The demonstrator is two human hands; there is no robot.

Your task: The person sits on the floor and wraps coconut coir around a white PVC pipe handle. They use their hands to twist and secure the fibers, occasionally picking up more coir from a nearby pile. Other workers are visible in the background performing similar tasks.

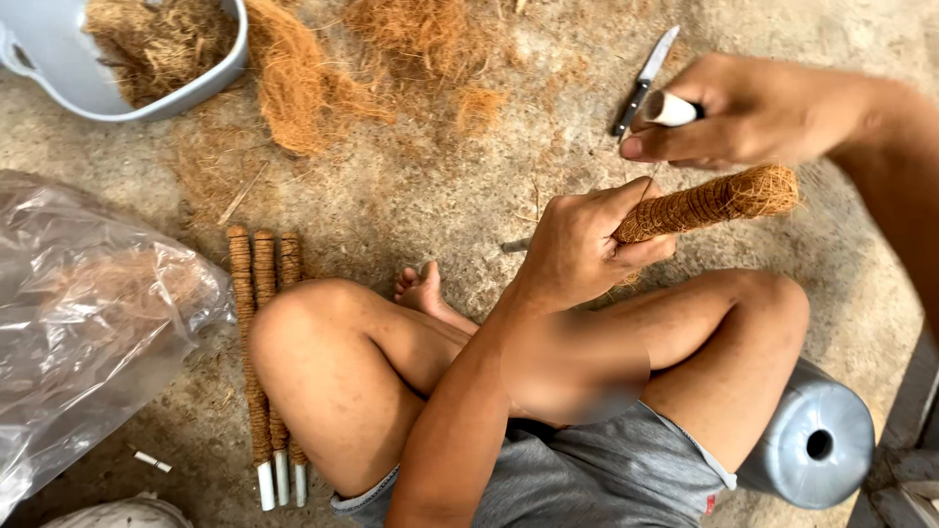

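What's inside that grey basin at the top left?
The grey basin holds a heap of loose brown coir fibre. More fibre lies on the ground beside it. The fibre covers the basin's bottom, and the frame's edge cuts off part of the basin.

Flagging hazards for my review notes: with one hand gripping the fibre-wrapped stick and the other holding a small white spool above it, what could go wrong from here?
1. The knife lies open on the floor just beyond the right hand; a reach could catch its blade.
2. The fibre at the far end of the fibre-wrapped stick looks fuzzy and may loosen if the left hand slackens.
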